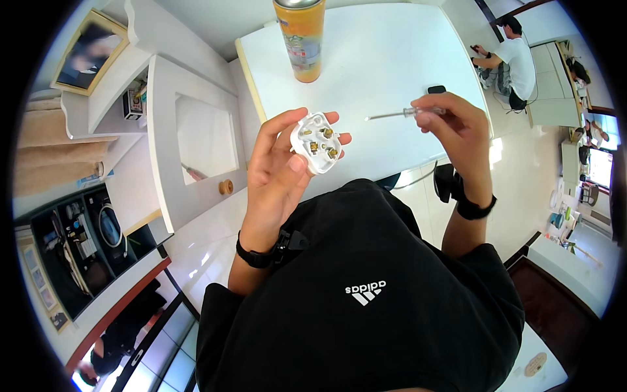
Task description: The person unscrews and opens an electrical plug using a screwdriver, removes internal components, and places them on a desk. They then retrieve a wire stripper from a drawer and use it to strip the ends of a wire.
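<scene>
My left hand (pixel 277 176) holds an open white plastic plug housing (pixel 317 157) with brass terminals and screws inside, its open side facing up toward me. My right hand (pixel 457 130) grips a small screwdriver (pixel 392 115) by its clear handle. The thin shaft points left toward the housing, with a gap between tip and housing. Both hands are over the near part of a white table (pixel 392 52). A small black object (pixel 436 89) lies behind my right hand, partly hidden.
An orange spray can (pixel 300 52) stands at the table's back. At left are a white cabinet (pixel 160 130) with a wooden knob and a dark organizer (pixel 78 242). A person in white (pixel 516 72) sits at upper right; other people appear at lower left (pixel 111 346) and far right (pixel 594 134).
</scene>
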Demonstrator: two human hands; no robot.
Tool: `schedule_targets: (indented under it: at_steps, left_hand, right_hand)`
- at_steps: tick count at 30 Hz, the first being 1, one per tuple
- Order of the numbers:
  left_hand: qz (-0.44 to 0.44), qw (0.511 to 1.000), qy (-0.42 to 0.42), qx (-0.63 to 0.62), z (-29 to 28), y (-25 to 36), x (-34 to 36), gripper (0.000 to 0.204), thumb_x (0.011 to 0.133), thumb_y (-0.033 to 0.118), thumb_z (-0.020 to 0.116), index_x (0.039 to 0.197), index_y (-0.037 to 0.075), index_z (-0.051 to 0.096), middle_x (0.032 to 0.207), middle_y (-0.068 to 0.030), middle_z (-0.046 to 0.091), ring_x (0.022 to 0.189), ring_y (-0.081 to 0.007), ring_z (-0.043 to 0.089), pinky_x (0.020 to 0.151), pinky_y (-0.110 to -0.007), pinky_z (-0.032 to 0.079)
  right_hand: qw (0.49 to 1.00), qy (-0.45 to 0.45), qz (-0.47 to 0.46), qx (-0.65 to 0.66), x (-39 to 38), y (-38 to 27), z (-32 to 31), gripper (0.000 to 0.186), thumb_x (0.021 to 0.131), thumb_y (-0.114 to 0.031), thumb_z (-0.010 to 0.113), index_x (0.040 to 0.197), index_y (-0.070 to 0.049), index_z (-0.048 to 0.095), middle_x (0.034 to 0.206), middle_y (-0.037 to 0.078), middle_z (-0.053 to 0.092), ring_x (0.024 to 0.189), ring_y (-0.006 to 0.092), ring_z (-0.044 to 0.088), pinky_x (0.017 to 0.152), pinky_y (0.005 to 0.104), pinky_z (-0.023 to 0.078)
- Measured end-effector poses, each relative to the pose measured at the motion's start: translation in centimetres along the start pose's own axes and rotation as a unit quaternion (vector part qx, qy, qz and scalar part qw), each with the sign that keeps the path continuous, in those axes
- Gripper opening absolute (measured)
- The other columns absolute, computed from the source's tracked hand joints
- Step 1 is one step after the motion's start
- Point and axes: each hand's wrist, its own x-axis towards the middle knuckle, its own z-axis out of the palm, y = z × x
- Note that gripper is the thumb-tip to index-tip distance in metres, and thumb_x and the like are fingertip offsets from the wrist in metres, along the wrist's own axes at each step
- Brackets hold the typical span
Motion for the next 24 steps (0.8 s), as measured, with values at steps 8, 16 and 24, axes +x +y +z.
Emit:
schedule_targets:
  at_steps: [8,16,24]
  left_hand:
    - [0.081,0.995,-0.029,0.044,1.2,0.0,-0.6,0.050,0.091,0.015,0.061,0.133,0.001,0.039,0.130,-0.0285,0.048,0.114,-0.0394,0.057,0.092,-0.046,0.050]
    - [0.089,0.995,-0.029,0.043,1.2,0.2,-1.5,0.050,0.091,0.016,0.060,0.133,0.000,0.037,0.130,-0.0291,0.047,0.112,-0.0399,0.058,0.092,-0.046,0.050]
    - [0.073,0.992,-0.001,0.099,1.4,0.8,-1.9,0.061,0.088,0.034,0.063,0.135,0.005,0.036,0.128,-0.0317,0.048,0.106,-0.0427,0.060,0.088,-0.047,0.053]
  right_hand:
    - [0.974,0.008,-0.226,-0.024,-1.6,-5.3,0.7,0.026,0.070,0.000,0.078,0.094,-0.002,0.071,0.081,0.009,0.069,0.067,0.0140,0.065,0.057,0.0221,0.049]
    - [0.964,0.015,-0.262,-0.045,-2.0,-5.3,1.3,0.026,0.067,-0.002,0.080,0.091,-0.003,0.072,0.077,0.007,0.069,0.064,0.0126,0.064,0.053,0.0211,0.045]
    - [0.962,0.000,-0.269,-0.042,-2.0,-6.2,1.9,0.025,0.066,-0.002,0.081,0.089,-0.002,0.072,0.078,0.007,0.069,0.063,0.0127,0.064,0.053,0.0204,0.046]
